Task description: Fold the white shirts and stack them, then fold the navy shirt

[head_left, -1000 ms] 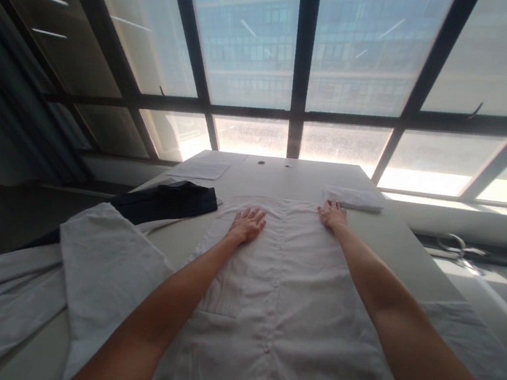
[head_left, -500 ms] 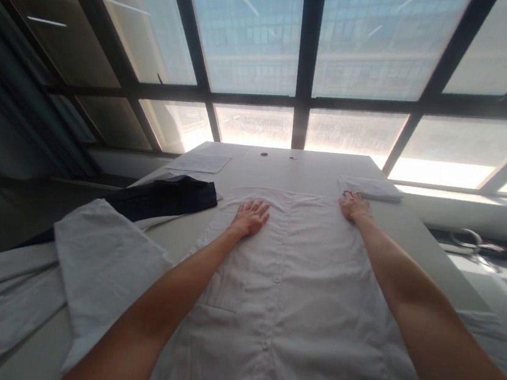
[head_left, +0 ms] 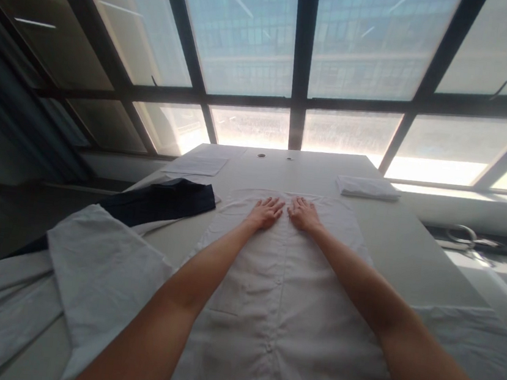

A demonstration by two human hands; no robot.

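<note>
A white button-front shirt (head_left: 252, 295) lies spread on the table, its button line running away from me down the middle and its hem at the far end. My left hand (head_left: 267, 212) rests flat on the cloth near that far edge, just left of the buttons, fingers spread. Close beside it, my right hand (head_left: 303, 214) lies palm down just right of the button line, fingers stretched out. Neither hand holds anything. Small wrinkles cross the fabric, and the near end of the garment runs out of view below.
Left of the shirt lie a dark navy garment (head_left: 164, 197) and a white sleeve (head_left: 106, 258). Folded white cloth (head_left: 367, 188) sits at the far right of the white table (head_left: 255, 175). Paper-like white sheets (head_left: 198, 165) lie far left. Windows stand behind.
My right hand has moved left from the shirt's right far corner to the button line. My left hand has slid slightly right, so both are now close together.
</note>
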